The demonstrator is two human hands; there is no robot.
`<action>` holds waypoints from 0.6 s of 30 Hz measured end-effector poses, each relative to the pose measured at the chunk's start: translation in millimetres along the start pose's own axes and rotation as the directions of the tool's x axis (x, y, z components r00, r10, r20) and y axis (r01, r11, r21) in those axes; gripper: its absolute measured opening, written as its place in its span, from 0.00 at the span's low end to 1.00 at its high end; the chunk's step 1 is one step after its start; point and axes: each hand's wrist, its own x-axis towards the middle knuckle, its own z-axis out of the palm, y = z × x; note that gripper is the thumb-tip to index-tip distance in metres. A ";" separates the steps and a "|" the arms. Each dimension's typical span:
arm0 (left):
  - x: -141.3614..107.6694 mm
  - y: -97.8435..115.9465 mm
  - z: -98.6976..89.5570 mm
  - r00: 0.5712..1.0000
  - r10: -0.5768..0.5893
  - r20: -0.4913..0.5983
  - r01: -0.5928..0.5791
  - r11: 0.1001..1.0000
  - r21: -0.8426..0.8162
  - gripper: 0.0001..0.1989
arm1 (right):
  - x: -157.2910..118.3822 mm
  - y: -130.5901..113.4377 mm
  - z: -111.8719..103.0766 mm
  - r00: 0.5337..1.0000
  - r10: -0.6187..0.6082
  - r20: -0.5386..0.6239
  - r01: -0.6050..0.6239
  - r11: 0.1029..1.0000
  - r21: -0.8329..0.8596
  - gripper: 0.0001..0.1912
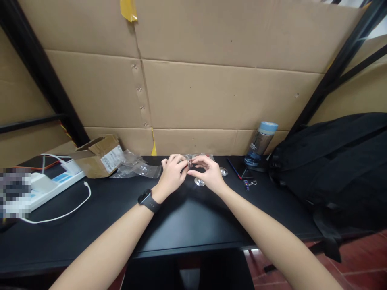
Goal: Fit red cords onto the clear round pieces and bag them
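A small shiny round piece [190, 164] is held up between my two hands, just above the black table; its exact kind is too small to make out. My left hand [173, 174], with a dark watch on its wrist, pinches it from the left. From the right, my right hand [211, 173] curls thumb and fingers around its other side. Below the right fingers a shiny silver round piece [199, 182] lies on the table, and a second silver round piece [223, 172] sits just right of that hand. Clear plastic wrapping shows partly behind the fingers.
An open cardboard box [101, 157] and crumpled clear plastic [140, 166] lie left. Farther left are a power strip [57, 183] and white cable [71, 211]. A water bottle [260, 145], pen [234, 168], keychain [248, 185] and black backpack [335, 169] are right. Cardboard [193, 96] walls the back.
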 end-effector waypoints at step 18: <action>-0.8 0.8 0.5 0.996 -0.015 -0.090 0.013 1.000 -0.022 0.06 | 2.0 -3.5 0.9 0.997 0.076 -0.010 -0.075 0.996 0.057 0.22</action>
